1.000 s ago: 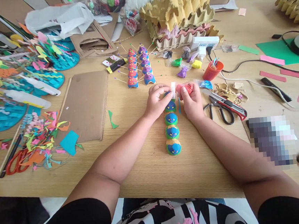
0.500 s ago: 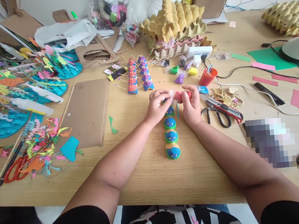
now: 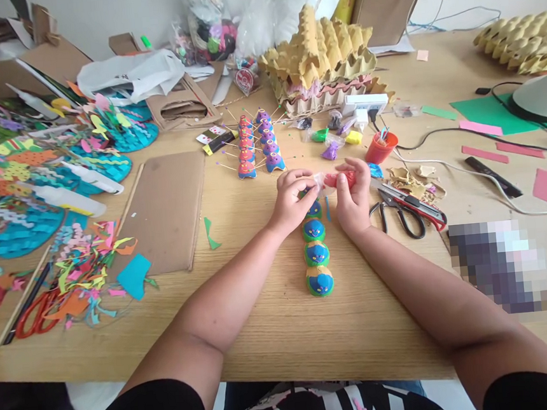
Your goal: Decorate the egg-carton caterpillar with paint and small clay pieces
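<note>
At a wooden table [image 3: 265,333], I hold a small red packet [image 3: 341,180] between both hands, at the far end of a blue-and-green caterpillar [image 3: 316,252] of domed cups set in a line. My left hand [image 3: 293,198] is nearly closed, thumb and fingertips pinching the packet's clear plastic end; my right hand [image 3: 353,201] is half curled around the red part, thumb against it. The caterpillar lies between my forearms, its far end partly hidden by my left hand, and a thin blue strip [image 3: 328,206] rests just beside it. To the right of my right hand are a blue packet [image 3: 375,170], a red cup [image 3: 382,148] of small sticks and a red-and-black cutter [image 3: 410,204] lying by a black-handled tool [image 3: 412,223]. Beyond my hands, a red-and-blue row [image 3: 245,147] and a purple-and-blue row [image 3: 269,141] stand side by side, bristling with bead-tipped sticks, in front of stacked egg trays [image 3: 318,54]. On my left, a brown cardboard sheet [image 3: 163,211] lies flat near a heap of colored paper scraps [image 3: 83,273] and orange-handled scissors [image 3: 38,313]
</note>
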A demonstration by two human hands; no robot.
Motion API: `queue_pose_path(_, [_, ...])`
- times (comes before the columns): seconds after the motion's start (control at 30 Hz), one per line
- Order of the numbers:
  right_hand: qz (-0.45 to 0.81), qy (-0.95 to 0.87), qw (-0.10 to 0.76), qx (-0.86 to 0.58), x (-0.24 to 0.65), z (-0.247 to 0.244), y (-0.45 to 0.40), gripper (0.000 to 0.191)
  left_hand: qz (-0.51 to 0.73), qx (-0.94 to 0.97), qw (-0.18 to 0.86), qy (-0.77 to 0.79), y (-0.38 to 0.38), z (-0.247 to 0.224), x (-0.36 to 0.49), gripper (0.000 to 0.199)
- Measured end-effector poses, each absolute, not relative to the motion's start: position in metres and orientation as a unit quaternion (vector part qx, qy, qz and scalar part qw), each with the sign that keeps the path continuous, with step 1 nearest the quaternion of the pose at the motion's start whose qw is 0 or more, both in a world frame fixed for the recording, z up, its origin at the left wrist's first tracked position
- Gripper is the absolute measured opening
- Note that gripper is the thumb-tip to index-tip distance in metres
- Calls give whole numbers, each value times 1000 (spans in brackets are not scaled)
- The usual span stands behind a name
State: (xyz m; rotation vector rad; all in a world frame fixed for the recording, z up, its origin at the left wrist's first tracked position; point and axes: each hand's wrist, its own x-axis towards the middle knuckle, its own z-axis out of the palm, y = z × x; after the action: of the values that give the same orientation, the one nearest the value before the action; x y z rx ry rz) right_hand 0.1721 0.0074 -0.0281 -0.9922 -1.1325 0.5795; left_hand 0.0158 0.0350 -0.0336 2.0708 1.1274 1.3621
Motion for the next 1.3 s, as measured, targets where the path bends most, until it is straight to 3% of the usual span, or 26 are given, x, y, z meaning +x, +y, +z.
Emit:
queue_pose_path(0.13, [115, -567, 656, -484, 183, -39, 13, 51, 534, 712, 167, 424, 39, -39, 15, 20])
queue_pose_path(0.27, [29, -645, 594, -480, 186, -40, 11, 28, 547, 703, 96, 445, 40, -42, 13, 25])
queue_pose_path(0.4, [21, -703, 540, -463, 182, -38, 10, 29, 535, 724, 39, 435, 36, -37, 13, 26])
queue_pose_path(0.6, [12, -699, 525, -484, 183, -40, 13, 34, 524, 758, 11, 389, 30, -33, 15, 19])
queue_pose_path(1.3, [24, -721, 519, -459, 180, -38, 14, 23, 531, 741, 45, 409, 30, -31, 16, 12])
